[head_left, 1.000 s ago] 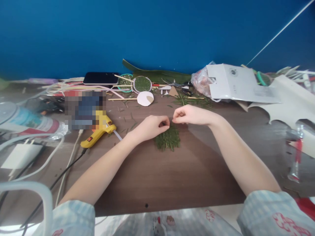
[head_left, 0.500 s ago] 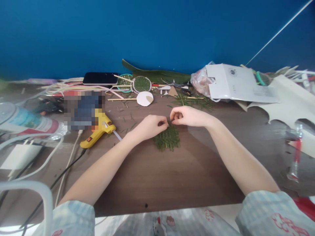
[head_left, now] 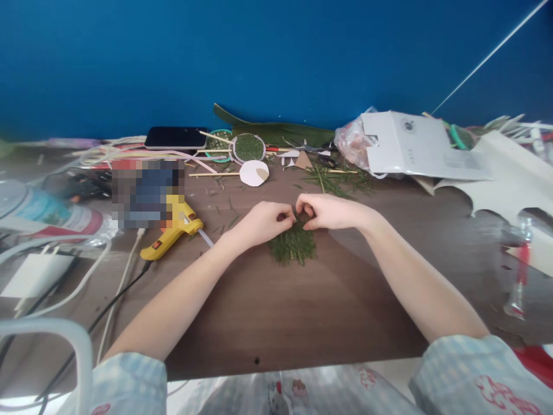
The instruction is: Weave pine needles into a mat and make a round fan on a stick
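Observation:
A small mat of woven green leaf strips (head_left: pixel 294 245), with ragged ends, lies flat on the brown table in front of me. My left hand (head_left: pixel 271 222) is closed in a pinch on its upper left edge. At the upper right edge is my right hand (head_left: pixel 322 211), its fingers curled towards the thumb. Whatever those right fingers hold is too small to make out. The two sets of fingertips almost meet, and they hide the mat's far edge.
Left of the mat lies a yellow glue gun (head_left: pixel 173 230) with its cord. Behind are a white paper disc (head_left: pixel 254 173) on a stick, a round green-filled hoop (head_left: pixel 248 148), a black phone (head_left: pixel 175 138) and scissors (head_left: pixel 317 149). Loose green strips (head_left: pixel 341 183) lie behind my right hand.
My right hand has dropped slightly towards me, onto the mat's upper right edge. My left hand and the mat have stayed in place.

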The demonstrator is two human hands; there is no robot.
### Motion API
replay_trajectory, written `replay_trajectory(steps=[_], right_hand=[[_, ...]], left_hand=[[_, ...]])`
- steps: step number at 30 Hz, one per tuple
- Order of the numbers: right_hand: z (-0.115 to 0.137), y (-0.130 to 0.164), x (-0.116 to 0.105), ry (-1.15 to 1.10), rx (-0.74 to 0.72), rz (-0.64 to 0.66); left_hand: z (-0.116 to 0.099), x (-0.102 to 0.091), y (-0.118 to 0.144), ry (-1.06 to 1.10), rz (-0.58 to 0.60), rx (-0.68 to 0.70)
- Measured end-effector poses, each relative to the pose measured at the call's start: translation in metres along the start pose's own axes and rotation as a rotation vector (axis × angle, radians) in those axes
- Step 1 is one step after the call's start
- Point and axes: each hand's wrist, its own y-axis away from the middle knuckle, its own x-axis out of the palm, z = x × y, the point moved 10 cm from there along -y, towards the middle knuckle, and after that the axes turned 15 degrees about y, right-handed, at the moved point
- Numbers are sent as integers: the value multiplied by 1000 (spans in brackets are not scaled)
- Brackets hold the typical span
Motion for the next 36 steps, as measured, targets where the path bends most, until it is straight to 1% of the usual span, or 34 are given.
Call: replay_trajectory(steps=[5,22,36], right_hand=[[0,0,2,3,-7,21],[0,-1,2,5,-13,5],[1,0,2,-19,-2,24]], left_hand=[[1,0,-1,-1,4,7],[1,0,-1,2,0,-4],[2,0,-1,8,2,8]])
